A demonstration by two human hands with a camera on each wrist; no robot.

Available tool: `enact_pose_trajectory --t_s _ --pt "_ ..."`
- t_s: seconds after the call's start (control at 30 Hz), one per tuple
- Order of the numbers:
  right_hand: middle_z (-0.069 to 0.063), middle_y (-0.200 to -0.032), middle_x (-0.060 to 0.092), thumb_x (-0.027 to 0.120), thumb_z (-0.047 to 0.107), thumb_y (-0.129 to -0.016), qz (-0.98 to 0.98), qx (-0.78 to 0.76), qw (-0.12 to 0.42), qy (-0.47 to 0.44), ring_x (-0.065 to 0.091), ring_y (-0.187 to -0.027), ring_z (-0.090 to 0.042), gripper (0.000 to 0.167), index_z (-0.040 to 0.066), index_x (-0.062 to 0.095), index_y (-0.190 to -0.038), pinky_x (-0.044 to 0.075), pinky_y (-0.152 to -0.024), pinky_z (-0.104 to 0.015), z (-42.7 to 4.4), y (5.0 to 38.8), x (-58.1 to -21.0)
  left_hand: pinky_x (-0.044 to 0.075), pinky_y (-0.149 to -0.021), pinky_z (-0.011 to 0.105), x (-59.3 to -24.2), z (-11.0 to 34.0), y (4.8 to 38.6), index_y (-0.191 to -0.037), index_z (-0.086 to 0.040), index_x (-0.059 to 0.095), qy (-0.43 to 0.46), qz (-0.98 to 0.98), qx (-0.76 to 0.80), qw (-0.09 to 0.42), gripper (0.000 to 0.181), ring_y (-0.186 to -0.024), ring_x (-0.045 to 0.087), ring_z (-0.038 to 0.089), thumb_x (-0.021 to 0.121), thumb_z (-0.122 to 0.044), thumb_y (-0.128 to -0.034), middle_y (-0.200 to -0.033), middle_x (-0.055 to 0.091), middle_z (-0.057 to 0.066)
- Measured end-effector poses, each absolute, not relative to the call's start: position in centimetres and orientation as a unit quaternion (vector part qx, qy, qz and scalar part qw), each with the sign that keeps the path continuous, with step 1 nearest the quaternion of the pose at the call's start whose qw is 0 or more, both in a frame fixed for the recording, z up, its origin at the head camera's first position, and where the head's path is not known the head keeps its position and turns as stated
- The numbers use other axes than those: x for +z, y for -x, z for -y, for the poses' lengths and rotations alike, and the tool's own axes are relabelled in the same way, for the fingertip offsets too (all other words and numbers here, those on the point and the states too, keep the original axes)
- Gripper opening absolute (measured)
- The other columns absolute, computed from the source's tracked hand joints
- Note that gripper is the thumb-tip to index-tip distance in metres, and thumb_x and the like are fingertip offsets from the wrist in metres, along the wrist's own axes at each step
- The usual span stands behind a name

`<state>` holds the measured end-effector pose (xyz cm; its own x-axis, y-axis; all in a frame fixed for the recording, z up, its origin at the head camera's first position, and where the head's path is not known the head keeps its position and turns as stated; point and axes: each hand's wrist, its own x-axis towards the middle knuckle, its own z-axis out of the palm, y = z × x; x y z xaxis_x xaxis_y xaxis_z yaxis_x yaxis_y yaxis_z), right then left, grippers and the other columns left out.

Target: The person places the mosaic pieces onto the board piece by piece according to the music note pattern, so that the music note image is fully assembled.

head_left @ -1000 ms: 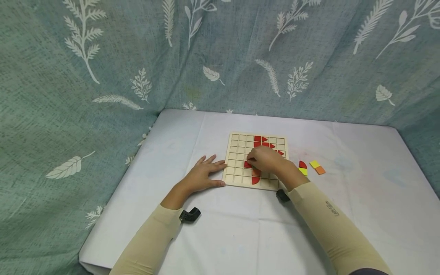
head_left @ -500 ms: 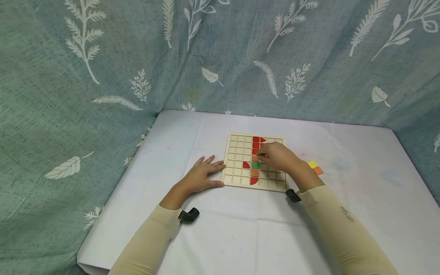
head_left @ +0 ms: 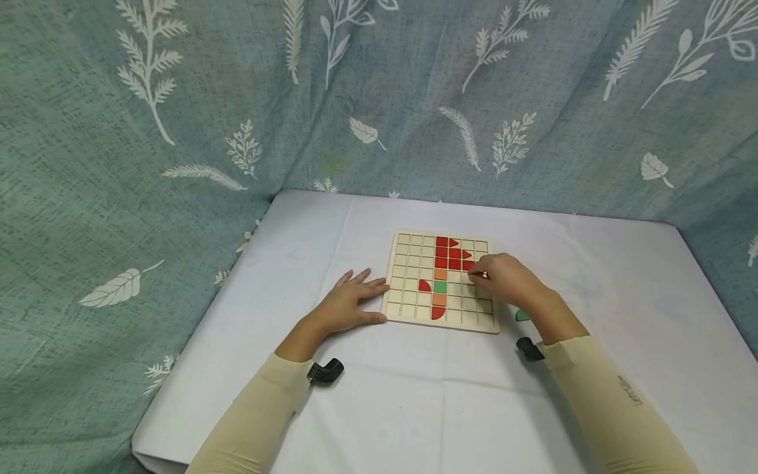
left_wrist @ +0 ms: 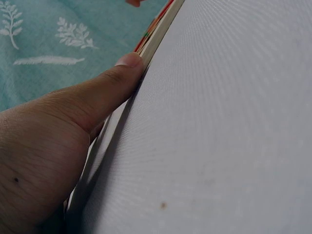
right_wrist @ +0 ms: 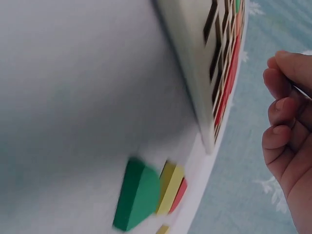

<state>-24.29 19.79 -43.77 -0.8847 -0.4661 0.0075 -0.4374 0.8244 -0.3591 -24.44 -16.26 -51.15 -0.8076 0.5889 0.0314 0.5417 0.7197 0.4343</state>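
The left hand (head_left: 351,303) lies open with fingers spread, its fingertips and thumb touching the left edge of the wooden grid board (head_left: 408,278), which rests on the white cloth (head_left: 385,395). The right hand (head_left: 505,276) is over the board's right side, near the end of the third row of red pieces (head_left: 454,253); its fingers are curled and the thumb meets the forefinger, gripping nothing that shows. Beneath those red rows, one column runs orange square (head_left: 441,274), green square (head_left: 440,287), another orange square and a red quarter-round; a second red quarter-round (head_left: 424,286) sits just left of the green square. In the right wrist view, a green piece (right_wrist: 137,195), a yellow piece (right_wrist: 169,189) and a red one lie together beside the board.
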Motion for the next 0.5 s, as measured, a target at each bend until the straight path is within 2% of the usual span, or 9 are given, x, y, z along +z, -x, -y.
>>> enact_pose_trajectory --t_s 0.5 --pt "-0.008 -0.101 0.069 0.066 0.013 -0.093 -0.963 -0.181 0.033 0.198 0.064 -0.090 -0.024 0.019 0.002 0.073 -0.108 0.053 -0.075 -0.041 -23.1 23.4 -44.1 -0.001 -0.118 0.044 -51.1 16.2 24.5 -0.143 -0.027 0.052 -0.306 -0.926 0.215 0.055 0.084 -0.147 0.014 0.019 0.059 -0.076 -0.0746 -0.148 0.039 -0.016"
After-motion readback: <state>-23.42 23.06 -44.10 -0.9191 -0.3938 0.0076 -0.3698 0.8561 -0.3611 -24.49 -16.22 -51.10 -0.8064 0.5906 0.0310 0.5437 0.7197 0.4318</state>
